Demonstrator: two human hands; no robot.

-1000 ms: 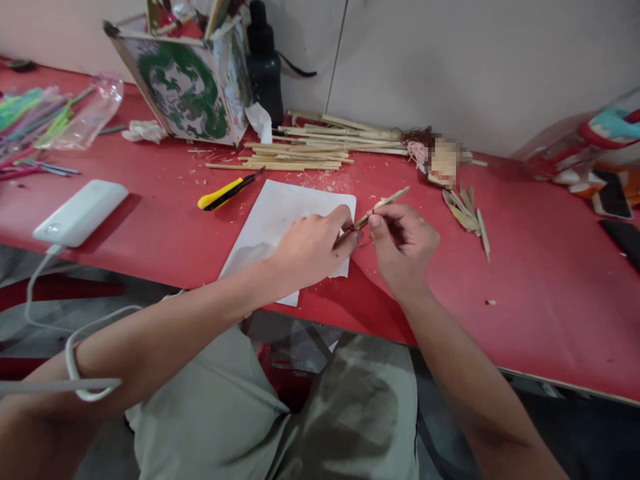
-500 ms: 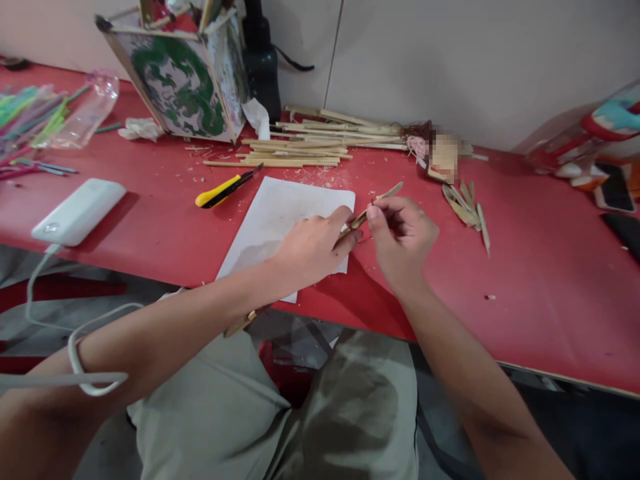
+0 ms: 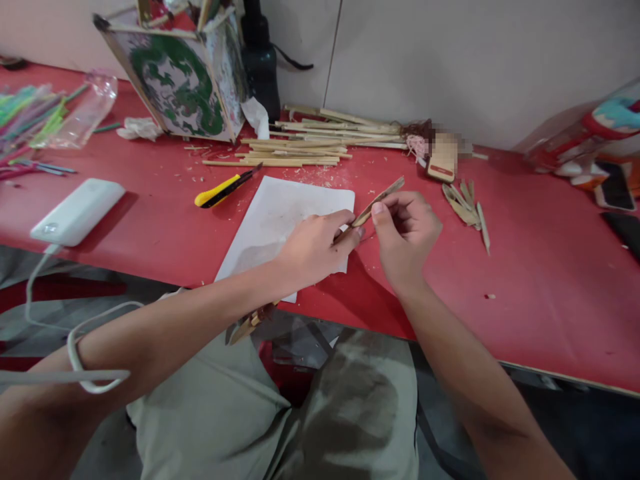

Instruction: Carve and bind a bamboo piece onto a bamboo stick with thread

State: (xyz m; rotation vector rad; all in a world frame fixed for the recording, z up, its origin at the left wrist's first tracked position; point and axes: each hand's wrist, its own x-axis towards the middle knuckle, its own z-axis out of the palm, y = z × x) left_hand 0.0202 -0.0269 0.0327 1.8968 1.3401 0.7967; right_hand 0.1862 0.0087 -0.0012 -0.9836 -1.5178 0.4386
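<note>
Both hands hold one long thin bamboo strip [image 3: 379,198] over the red table [image 3: 525,280]. My left hand [image 3: 313,247] grips its middle above a white sheet of paper [image 3: 280,217]. My right hand [image 3: 405,230] pinches the strip just beyond, near its upper end, which points up and to the right. The strip's lower end [image 3: 247,325] sticks out under my left forearm, past the table's front edge.
A yellow utility knife [image 3: 223,189] lies left of the paper. A pile of bamboo sticks [image 3: 300,150] and a dragon-painted lantern frame [image 3: 183,73] stand behind. Cut bamboo slivers [image 3: 465,207] lie to the right. A white power bank [image 3: 77,211] with cable sits at left.
The strip has slid back through my left hand, so its lower end now shows under my forearm. My right hand shifted slightly up along the strip. The view drifted a little.
</note>
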